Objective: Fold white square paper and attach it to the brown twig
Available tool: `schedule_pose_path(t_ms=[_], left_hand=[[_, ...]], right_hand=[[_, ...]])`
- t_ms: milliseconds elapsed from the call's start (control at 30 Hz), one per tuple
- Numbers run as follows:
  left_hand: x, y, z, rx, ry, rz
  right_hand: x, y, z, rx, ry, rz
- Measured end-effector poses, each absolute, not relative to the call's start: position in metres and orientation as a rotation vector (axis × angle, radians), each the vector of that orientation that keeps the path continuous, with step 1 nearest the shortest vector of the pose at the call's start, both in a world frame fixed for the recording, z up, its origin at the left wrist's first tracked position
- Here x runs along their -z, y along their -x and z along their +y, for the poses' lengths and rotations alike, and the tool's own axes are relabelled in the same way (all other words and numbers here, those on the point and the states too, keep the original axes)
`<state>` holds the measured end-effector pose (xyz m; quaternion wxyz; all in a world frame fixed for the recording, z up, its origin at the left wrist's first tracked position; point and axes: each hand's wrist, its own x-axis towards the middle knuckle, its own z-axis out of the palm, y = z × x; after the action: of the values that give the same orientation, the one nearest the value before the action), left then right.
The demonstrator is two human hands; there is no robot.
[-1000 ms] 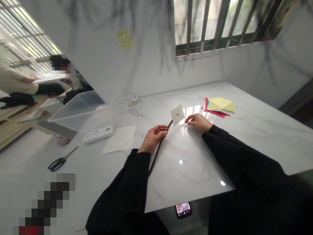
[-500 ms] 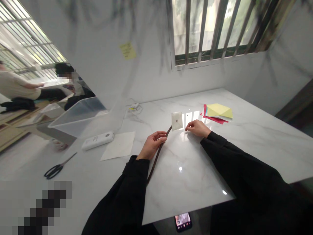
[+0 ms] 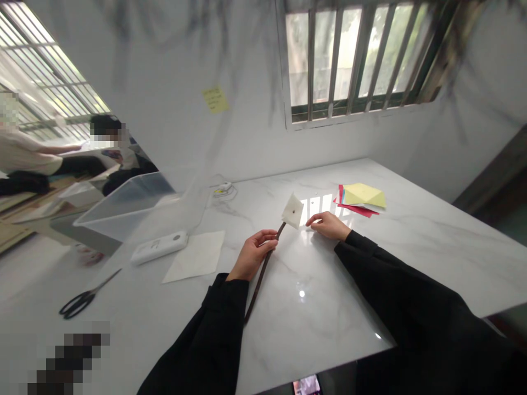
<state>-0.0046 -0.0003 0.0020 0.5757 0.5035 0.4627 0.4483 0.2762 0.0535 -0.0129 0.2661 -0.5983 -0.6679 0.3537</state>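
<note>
At the far left, scissors (image 3: 78, 303) lie on the table (image 3: 296, 329), with a clear tub (image 3: 119, 211) beyond them; next come a white device (image 3: 160, 247) and a white sheet (image 3: 195, 255) just beside it; then the left hand (image 3: 252, 257), its thumb and fingertips pinching a thin brown stick (image 3: 260, 284) near the upper end, the length below slanting down along the sleeve.

At the stick's top sits a small white square (image 3: 292, 210), tilted, with a dark spot in its middle; whether the stick passes through there I cannot tell. The stick looks light and fairly stiff, easy to roll between fingers, so a pinch close under the square should steady it best; the square seems thin as paper, apt to bend or tear, and is better taken lightly by its edges.

Right of it, near but apart, hovers the right hand (image 3: 328, 225), fingers curled, thumb and forefinger close together; whether they pinch anything I cannot tell; further right lie coloured papers (image 3: 363, 196), stacked unevenly, yellow on top.
</note>
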Motion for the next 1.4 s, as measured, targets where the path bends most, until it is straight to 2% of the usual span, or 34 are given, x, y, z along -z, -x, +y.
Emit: schedule_pose_path(t_ms=[233,333,533,733,933,1167,1400], left_hand=[[0.0,0.008,-0.001,-0.996,-1.218,1.072],[0.0,0.009,-0.001,-0.987,-1.245,1.09],[0.001,0.009,0.0,-1.05,-1.209,1.096],[-0.001,0.009,-0.002,-0.947,-1.277,1.08],[-0.001,0.009,-0.002,-0.985,-1.215,1.076],[-0.001,0.008,-0.002,-0.992,-1.169,1.053],[-0.008,0.005,-0.002,-1.082,-1.017,1.012]], right_hand=[[0.005,-0.273,0.044,-0.507,1.507,-1.758],[-0.001,-0.275,0.043,-0.436,1.478,-1.769],[0.005,-0.287,0.055,-0.596,1.679,-1.984],[0.007,-0.282,0.052,-0.516,1.527,-1.837],[0.007,-0.283,0.053,-0.625,1.64,-1.967],[0.009,-0.282,0.053,-0.53,1.625,-1.818],[0.008,-0.276,0.052,-0.968,1.486,-2.037]])
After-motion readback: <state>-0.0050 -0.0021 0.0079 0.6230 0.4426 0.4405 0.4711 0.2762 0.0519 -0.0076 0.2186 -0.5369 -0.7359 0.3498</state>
